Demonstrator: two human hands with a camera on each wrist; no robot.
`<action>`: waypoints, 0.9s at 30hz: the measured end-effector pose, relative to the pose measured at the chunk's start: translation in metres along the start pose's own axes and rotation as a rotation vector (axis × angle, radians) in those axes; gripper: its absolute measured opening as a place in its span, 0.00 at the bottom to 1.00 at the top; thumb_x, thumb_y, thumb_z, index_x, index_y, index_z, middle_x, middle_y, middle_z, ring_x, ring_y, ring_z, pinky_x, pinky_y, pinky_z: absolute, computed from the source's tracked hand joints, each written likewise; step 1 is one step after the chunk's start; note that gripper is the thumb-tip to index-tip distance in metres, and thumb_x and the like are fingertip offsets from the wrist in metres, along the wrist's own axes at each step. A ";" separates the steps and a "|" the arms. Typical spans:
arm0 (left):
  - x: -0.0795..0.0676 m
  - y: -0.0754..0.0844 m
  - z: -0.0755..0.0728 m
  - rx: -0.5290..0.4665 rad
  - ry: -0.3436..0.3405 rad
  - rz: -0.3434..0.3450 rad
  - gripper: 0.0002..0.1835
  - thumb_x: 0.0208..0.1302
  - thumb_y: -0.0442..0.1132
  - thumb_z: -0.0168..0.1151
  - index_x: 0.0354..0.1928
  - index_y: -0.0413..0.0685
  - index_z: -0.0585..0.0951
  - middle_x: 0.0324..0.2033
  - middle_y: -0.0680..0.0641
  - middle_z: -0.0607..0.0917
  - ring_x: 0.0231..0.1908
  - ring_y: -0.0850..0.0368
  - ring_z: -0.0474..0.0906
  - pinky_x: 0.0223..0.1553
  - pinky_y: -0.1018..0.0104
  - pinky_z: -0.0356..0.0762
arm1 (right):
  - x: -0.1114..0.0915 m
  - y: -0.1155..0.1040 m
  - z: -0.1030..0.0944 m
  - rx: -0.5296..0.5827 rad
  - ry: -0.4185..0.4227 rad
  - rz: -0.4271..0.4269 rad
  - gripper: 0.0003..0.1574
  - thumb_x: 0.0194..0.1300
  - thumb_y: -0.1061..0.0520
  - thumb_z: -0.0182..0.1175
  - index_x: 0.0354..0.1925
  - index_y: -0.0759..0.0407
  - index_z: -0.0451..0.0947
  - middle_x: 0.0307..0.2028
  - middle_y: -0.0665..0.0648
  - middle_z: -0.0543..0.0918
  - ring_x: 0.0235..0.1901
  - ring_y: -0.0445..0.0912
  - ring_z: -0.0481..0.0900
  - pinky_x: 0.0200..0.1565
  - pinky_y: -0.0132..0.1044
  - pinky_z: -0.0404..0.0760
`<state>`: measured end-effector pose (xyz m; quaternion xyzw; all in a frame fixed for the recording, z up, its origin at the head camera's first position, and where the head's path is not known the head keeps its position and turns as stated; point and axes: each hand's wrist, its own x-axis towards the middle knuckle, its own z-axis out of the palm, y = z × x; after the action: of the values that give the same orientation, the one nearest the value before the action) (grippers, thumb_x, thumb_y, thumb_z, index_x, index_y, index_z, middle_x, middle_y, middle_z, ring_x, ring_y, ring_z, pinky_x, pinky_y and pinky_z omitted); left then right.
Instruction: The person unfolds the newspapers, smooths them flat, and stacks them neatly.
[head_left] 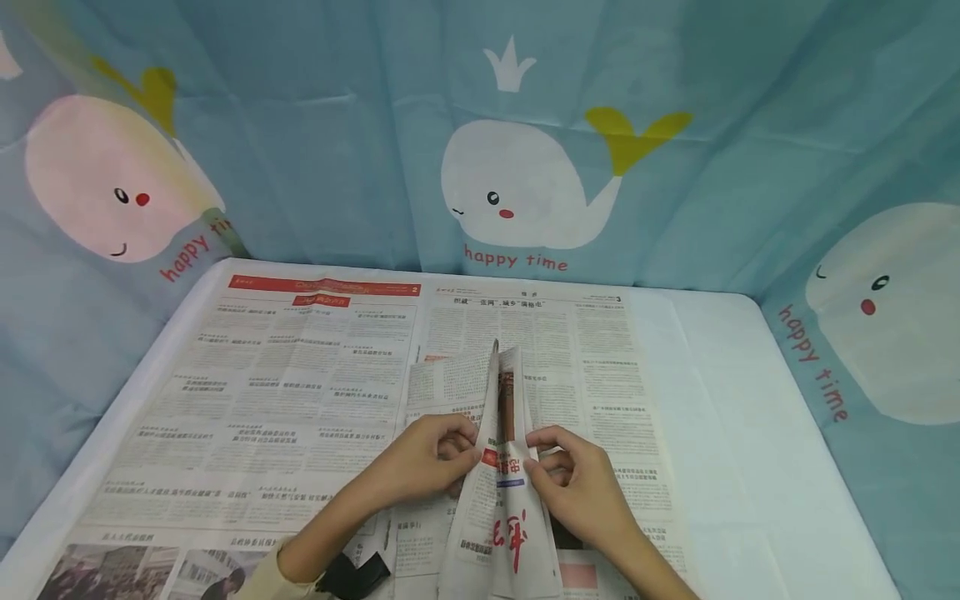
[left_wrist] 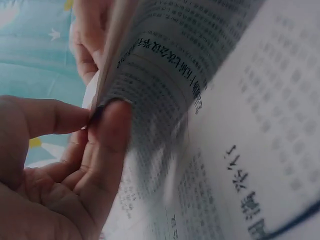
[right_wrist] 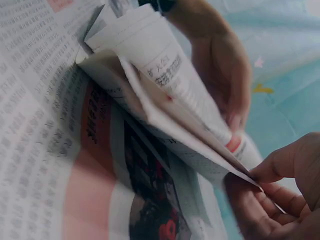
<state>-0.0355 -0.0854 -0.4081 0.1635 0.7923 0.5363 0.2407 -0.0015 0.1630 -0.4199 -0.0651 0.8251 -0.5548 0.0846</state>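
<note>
A folded newspaper (head_left: pixel 512 521) with large red characters stands partly raised in the middle of the table, its layers spread apart at the top. My left hand (head_left: pixel 438 457) pinches its left layer between thumb and fingers. On the other side, my right hand (head_left: pixel 573 479) pinches the right edge. The left wrist view shows thumb and forefinger (left_wrist: pixel 112 135) closed on the paper's edge, with printed sheets sloping away. In the right wrist view, the right hand (right_wrist: pixel 280 195) holds a corner of the folded paper (right_wrist: pixel 170 120), and the left hand (right_wrist: pixel 225 75) lies behind it.
Opened newspaper sheets (head_left: pixel 285 400) cover much of the white table (head_left: pixel 735 467). Another printed sheet (head_left: pixel 435 387) lies under the folded one. A blue curtain (head_left: pixel 360 167) with whale prints hangs behind and at both sides. A black strap (head_left: pixel 360 577) is near the left wrist.
</note>
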 end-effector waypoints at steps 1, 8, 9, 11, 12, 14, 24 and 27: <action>-0.002 0.000 -0.001 -0.014 0.006 0.004 0.10 0.75 0.38 0.65 0.48 0.38 0.83 0.27 0.45 0.87 0.23 0.54 0.84 0.27 0.66 0.82 | -0.001 0.000 0.000 0.006 0.009 0.010 0.14 0.67 0.66 0.68 0.51 0.60 0.84 0.33 0.55 0.92 0.27 0.38 0.88 0.29 0.33 0.86; -0.024 -0.007 -0.014 -0.163 0.088 -0.041 0.19 0.77 0.44 0.64 0.54 0.31 0.81 0.36 0.40 0.92 0.29 0.55 0.89 0.30 0.59 0.88 | -0.007 0.005 -0.005 0.042 0.053 0.095 0.14 0.67 0.64 0.70 0.51 0.60 0.84 0.31 0.54 0.91 0.30 0.40 0.88 0.30 0.32 0.85; -0.027 -0.009 -0.015 -0.177 0.099 -0.048 0.20 0.77 0.45 0.63 0.54 0.31 0.80 0.38 0.40 0.92 0.30 0.56 0.88 0.30 0.59 0.88 | -0.008 0.006 -0.007 0.047 0.055 0.108 0.15 0.67 0.63 0.70 0.51 0.60 0.84 0.30 0.54 0.91 0.29 0.40 0.88 0.30 0.32 0.85; -0.033 -0.012 -0.018 -0.198 0.121 -0.069 0.21 0.77 0.45 0.64 0.54 0.30 0.80 0.39 0.39 0.92 0.28 0.57 0.88 0.30 0.60 0.87 | -0.010 0.007 -0.011 0.064 0.055 0.138 0.16 0.67 0.63 0.70 0.52 0.61 0.83 0.30 0.55 0.91 0.26 0.41 0.87 0.28 0.31 0.83; -0.037 -0.015 -0.020 -0.208 0.130 -0.079 0.21 0.77 0.46 0.64 0.54 0.31 0.80 0.39 0.39 0.92 0.27 0.57 0.87 0.31 0.60 0.87 | -0.011 0.008 -0.013 0.074 0.053 0.152 0.16 0.67 0.62 0.70 0.53 0.62 0.83 0.30 0.56 0.91 0.24 0.41 0.86 0.27 0.31 0.82; -0.044 -0.019 -0.023 -0.218 0.153 -0.098 0.22 0.77 0.46 0.64 0.55 0.30 0.79 0.39 0.39 0.92 0.27 0.57 0.87 0.31 0.61 0.87 | -0.014 0.010 -0.016 0.096 0.049 0.174 0.17 0.68 0.62 0.70 0.54 0.63 0.82 0.31 0.57 0.91 0.22 0.42 0.85 0.25 0.31 0.81; -0.077 -0.038 -0.051 -0.165 0.317 -0.201 0.24 0.76 0.47 0.66 0.59 0.33 0.81 0.37 0.44 0.93 0.32 0.59 0.88 0.35 0.65 0.86 | -0.023 0.025 -0.033 0.100 0.109 0.201 0.19 0.68 0.63 0.71 0.55 0.64 0.82 0.34 0.59 0.91 0.30 0.42 0.88 0.30 0.33 0.85; -0.084 -0.042 -0.057 -0.141 0.356 -0.254 0.26 0.75 0.48 0.66 0.63 0.34 0.80 0.40 0.44 0.94 0.35 0.59 0.89 0.36 0.65 0.87 | -0.025 0.028 -0.038 0.098 0.140 0.199 0.19 0.68 0.64 0.70 0.55 0.65 0.82 0.35 0.59 0.90 0.33 0.42 0.89 0.35 0.33 0.87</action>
<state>0.0028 -0.1888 -0.4125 -0.0521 0.7970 0.5763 0.1733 0.0142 0.2125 -0.4302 0.0602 0.8032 -0.5865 0.0848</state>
